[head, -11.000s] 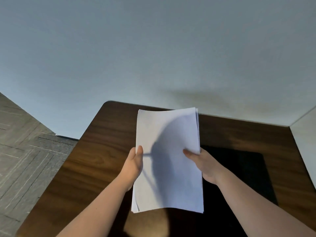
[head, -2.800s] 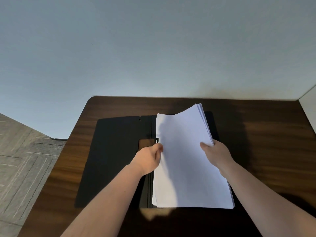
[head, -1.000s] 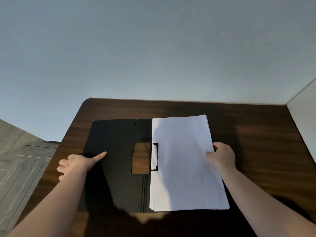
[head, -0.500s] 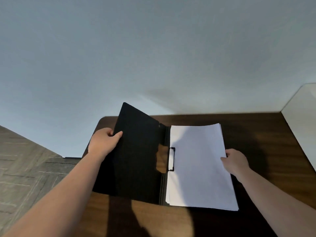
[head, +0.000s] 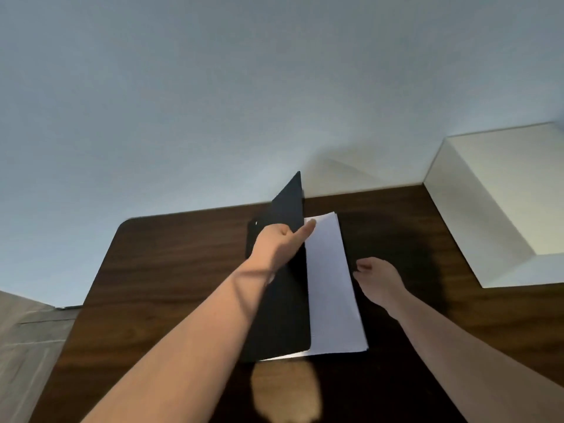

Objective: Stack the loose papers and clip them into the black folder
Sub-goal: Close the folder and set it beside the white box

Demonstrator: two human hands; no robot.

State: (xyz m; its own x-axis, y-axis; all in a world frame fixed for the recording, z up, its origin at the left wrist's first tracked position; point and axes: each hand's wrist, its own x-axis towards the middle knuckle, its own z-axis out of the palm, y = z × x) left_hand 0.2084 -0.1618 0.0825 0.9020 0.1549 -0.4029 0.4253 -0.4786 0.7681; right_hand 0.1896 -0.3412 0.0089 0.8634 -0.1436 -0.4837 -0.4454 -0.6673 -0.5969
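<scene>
Head view, nearest first: a bright patch of light lies on the dark wooden tabletop at the near edge, with both bare forearms reaching forward on either side of it. Just beyond, the stack of white papers lies flat on the back half of the black folder, whose front cover is lifted and tilted over the left part of the stack, hiding the spine and whatever clip sits there. The left hand is clamped on the raised cover partway along its free edge, thumb on the outer face, a fingertip showing past the edge over the paper. The right hand rests just beside the right edge of the papers with its fingers loosely curled and apart, holding nothing. Farther back stand a pale wall and a white ledge at right.
</scene>
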